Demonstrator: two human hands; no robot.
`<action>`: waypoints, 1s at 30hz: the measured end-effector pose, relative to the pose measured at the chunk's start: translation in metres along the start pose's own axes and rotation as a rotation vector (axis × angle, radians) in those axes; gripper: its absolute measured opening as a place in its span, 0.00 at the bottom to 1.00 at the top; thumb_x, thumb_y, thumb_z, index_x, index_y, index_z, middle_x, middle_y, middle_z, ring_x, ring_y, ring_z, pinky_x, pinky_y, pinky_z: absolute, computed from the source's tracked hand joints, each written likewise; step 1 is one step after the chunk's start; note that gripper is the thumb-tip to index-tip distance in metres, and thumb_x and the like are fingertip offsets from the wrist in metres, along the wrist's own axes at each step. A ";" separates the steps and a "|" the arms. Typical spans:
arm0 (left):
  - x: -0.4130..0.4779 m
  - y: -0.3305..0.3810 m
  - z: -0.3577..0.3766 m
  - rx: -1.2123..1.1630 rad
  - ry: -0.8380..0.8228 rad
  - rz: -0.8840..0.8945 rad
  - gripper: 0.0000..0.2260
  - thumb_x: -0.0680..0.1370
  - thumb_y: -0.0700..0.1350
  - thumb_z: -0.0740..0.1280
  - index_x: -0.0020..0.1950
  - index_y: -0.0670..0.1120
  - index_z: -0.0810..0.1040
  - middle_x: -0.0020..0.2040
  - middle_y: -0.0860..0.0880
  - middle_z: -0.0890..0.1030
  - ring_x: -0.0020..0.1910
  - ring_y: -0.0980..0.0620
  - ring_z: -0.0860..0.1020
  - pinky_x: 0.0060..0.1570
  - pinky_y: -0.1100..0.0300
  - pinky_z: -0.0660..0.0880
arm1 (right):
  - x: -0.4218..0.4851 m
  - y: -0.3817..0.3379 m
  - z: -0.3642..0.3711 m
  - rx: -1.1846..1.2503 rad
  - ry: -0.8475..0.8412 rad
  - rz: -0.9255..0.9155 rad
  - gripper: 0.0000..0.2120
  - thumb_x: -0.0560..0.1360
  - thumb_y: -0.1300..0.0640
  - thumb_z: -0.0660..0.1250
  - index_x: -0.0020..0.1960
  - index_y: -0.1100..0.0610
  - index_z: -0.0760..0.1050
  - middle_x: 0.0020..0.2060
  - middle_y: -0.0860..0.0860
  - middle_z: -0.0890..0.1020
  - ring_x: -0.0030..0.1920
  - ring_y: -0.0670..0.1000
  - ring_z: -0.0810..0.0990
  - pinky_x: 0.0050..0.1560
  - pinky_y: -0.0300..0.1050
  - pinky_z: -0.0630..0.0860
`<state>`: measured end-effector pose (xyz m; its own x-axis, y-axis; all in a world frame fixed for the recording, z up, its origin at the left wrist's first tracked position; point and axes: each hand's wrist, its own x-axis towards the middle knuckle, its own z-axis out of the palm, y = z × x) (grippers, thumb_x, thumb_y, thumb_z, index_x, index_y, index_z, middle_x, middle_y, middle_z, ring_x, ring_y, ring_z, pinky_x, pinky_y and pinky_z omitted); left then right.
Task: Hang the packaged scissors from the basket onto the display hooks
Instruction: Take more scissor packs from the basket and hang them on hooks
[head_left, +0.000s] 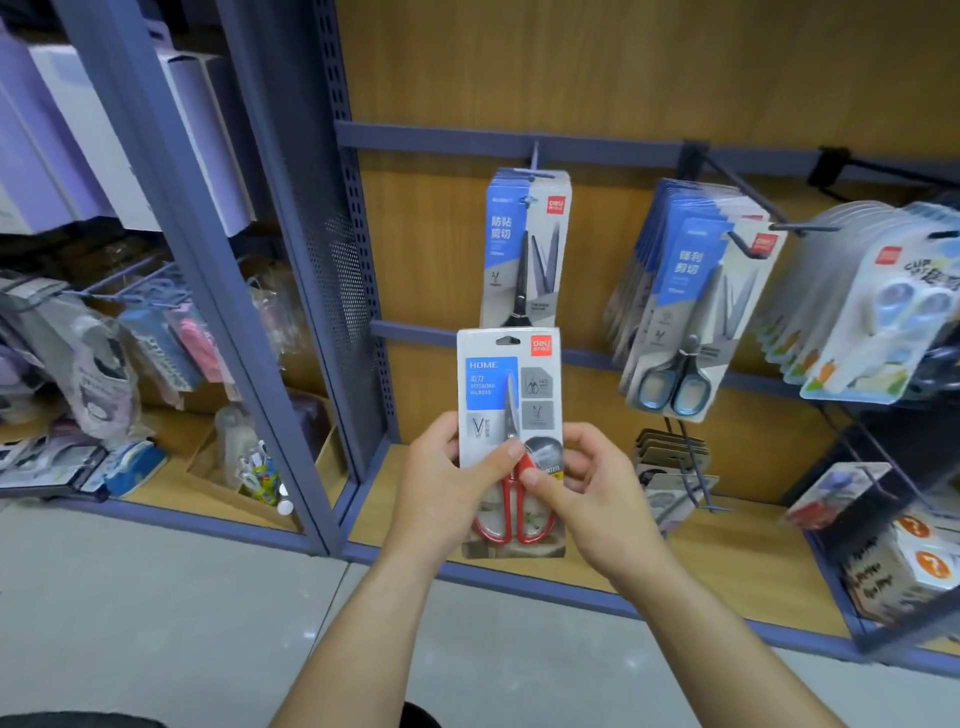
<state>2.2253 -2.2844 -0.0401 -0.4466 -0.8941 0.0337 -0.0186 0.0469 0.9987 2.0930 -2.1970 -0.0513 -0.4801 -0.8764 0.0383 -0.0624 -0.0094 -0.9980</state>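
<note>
Red-handled packaged scissors (509, 441) were pinched upright by the left hand (451, 486) and right hand (592, 491) just below the filled display hook (533, 156), where a misjudged hang hole (507, 341) could likely snag or knock hanging packs (525, 249) loose.

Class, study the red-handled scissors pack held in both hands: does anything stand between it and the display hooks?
Nothing visible does. The left hand and right hand hold the red-handled scissors pack in open air. The hook straight above already carries a stack of blue packs.
</note>
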 end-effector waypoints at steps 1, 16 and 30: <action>-0.001 0.000 0.003 0.017 -0.029 0.005 0.11 0.75 0.43 0.77 0.54 0.51 0.81 0.48 0.58 0.87 0.47 0.58 0.86 0.42 0.63 0.82 | -0.003 0.000 -0.006 0.003 0.015 0.000 0.15 0.76 0.64 0.73 0.61 0.55 0.76 0.51 0.53 0.88 0.51 0.55 0.88 0.52 0.57 0.84; -0.011 -0.042 0.050 0.892 -0.410 0.001 0.21 0.74 0.58 0.75 0.64 0.56 0.76 0.59 0.60 0.80 0.60 0.54 0.79 0.62 0.55 0.76 | -0.086 0.097 -0.113 0.036 0.330 0.302 0.12 0.80 0.61 0.71 0.60 0.51 0.75 0.51 0.49 0.88 0.49 0.52 0.88 0.48 0.54 0.85; -0.022 -0.056 0.208 1.092 -0.789 0.282 0.27 0.76 0.59 0.71 0.74 0.58 0.70 0.65 0.57 0.74 0.66 0.51 0.74 0.64 0.52 0.74 | -0.090 0.171 -0.293 0.115 0.834 0.386 0.10 0.81 0.63 0.68 0.59 0.52 0.75 0.51 0.52 0.85 0.48 0.52 0.85 0.49 0.51 0.82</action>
<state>2.0495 -2.1748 -0.1041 -0.9303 -0.3261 -0.1680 -0.3668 0.8334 0.4133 1.8694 -1.9790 -0.2106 -0.9268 -0.1989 -0.3184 0.2985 0.1240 -0.9463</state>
